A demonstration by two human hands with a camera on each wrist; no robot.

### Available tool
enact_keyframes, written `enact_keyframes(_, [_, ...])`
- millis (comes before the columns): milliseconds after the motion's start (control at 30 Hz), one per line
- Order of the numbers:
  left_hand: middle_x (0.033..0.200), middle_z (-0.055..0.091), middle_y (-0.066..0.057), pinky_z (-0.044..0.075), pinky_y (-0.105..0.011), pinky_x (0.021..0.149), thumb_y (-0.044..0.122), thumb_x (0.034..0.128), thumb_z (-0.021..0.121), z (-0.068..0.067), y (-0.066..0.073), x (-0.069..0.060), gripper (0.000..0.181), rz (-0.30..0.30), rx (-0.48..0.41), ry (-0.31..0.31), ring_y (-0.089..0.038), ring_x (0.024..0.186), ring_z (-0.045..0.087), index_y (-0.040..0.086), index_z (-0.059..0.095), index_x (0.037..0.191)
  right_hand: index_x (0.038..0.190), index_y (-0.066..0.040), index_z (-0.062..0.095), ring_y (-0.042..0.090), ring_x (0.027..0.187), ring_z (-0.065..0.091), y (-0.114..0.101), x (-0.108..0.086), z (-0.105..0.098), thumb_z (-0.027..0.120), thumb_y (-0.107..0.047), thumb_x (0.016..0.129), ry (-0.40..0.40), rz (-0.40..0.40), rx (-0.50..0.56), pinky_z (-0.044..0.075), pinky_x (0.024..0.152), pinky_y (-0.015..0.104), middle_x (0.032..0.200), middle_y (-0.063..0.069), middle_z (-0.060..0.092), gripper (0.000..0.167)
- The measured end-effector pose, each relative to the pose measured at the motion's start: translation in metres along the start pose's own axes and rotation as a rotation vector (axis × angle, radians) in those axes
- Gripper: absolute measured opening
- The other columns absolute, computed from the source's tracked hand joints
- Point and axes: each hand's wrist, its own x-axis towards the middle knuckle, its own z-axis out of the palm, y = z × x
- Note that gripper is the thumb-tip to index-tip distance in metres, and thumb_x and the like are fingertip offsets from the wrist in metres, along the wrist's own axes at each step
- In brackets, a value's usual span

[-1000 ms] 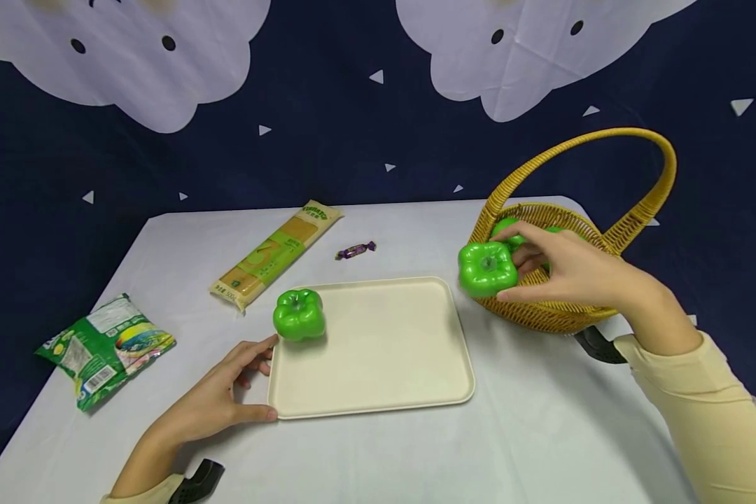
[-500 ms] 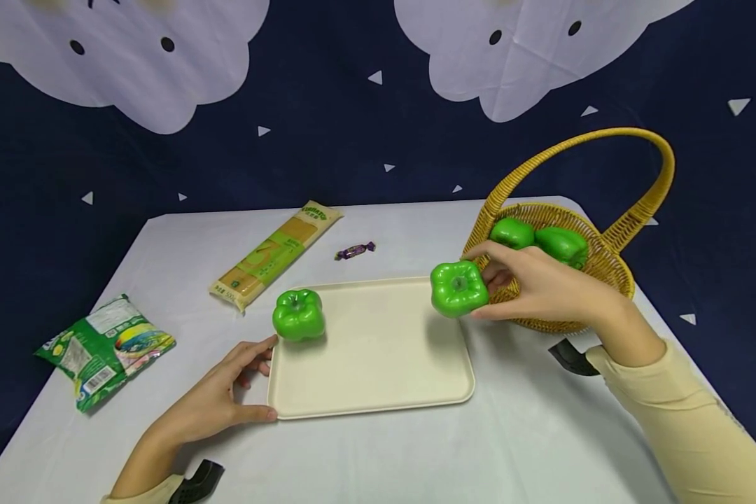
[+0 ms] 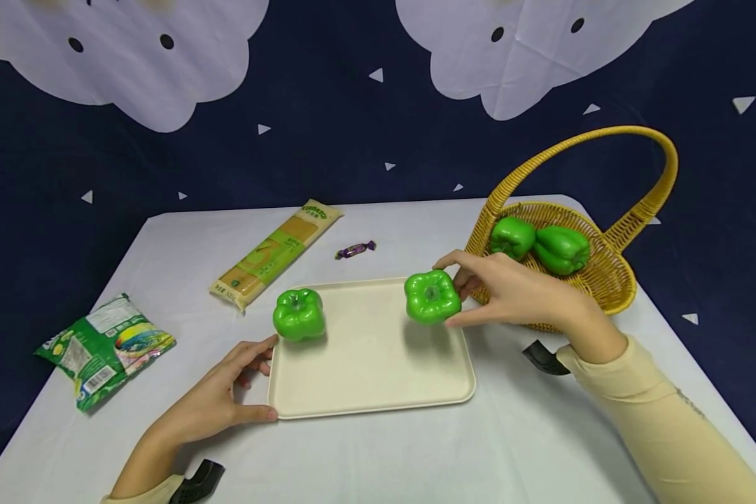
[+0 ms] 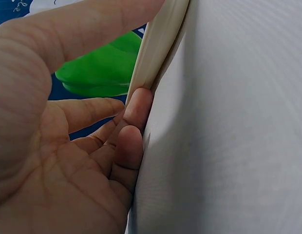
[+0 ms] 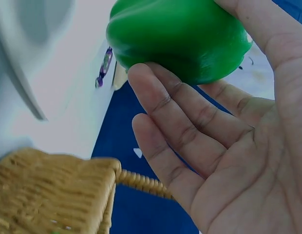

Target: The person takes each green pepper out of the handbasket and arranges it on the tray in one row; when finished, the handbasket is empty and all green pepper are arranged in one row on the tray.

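One white table (image 3: 378,458), navy backdrop (image 3: 327,164); I count four peppers (image 3: 432,298), right hand (image 3: 510,290) pinching one, left hand (image 3: 211,402) spread against one tray (image 3: 372,364).

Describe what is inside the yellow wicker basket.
Two glossy green bell peppers lie side by side in the yellow wicker basket. The right hand covers its near-left part; anything there is hidden.

peppers (image 3: 432,297): green | tray (image 3: 372,364): cream | basket (image 3: 612,280): golden-yellow weave | backdrop (image 3: 327,84): navy, white-triangle print | candy (image 3: 355,250): purple | tablecloth (image 3: 365,458): white
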Motion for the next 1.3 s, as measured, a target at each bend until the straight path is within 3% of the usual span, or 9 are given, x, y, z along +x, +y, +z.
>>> enact_keyframes(167, [0.135, 0.058, -0.006, 0.047, -0.020, 0.089, 0.034, 0.0740, 0.100, 0.001, 0.001, 0.001, 0.109, -0.005, 0.000, -0.002, -0.005, 0.109, 0.051, 0.009, 0.043, 0.164, 0.145, -0.019, 0.056, 0.002, 0.098, 0.073, -0.003, 0.010, 0.007, 0.089, -0.051, 0.086, -0.023, -0.019, 0.016, 0.059, 0.090, 0.041, 0.103, -0.013, 0.078, 0.075])
enact_keyframes(367, [0.134, 0.058, -0.007, 0.048, -0.021, 0.089, 0.034, 0.0738, 0.100, 0.000, 0.002, 0.001, 0.110, 0.002, 0.003, -0.006, -0.005, 0.109, 0.052, 0.007, 0.043, 0.164, 0.147, -0.017, 0.054, 0.005, 0.099, 0.074, -0.006, 0.023, 0.017, 0.089, -0.046, 0.088, -0.057, -0.026, 0.047, 0.060, 0.090, 0.037, 0.106, -0.009, 0.078, 0.075])
enact_keyframes(733, [0.135, 0.059, -0.006, 0.048, -0.021, 0.089, 0.033, 0.0729, 0.100, -0.002, 0.001, -0.001, 0.111, 0.034, 0.019, 0.013, -0.005, 0.109, 0.051, 0.007, 0.043, 0.164, 0.148, -0.017, 0.054, 0.012, 0.108, 0.076, -0.010, 0.048, 0.037, 0.087, -0.046, 0.090, -0.090, -0.030, 0.114, 0.059, 0.103, 0.043, 0.116, -0.002, 0.079, 0.073])
enact_keyframes(1300, [0.136, 0.059, -0.007, 0.048, -0.021, 0.089, 0.033, 0.0733, 0.100, 0.000, 0.001, -0.001, 0.110, 0.026, 0.010, 0.011, -0.006, 0.110, 0.051, 0.007, 0.043, 0.164, 0.148, -0.011, 0.055, 0.013, 0.105, 0.076, -0.009, 0.066, 0.052, 0.087, -0.041, 0.091, -0.127, -0.022, 0.166, 0.061, 0.099, 0.037, 0.115, 0.004, 0.079, 0.072])
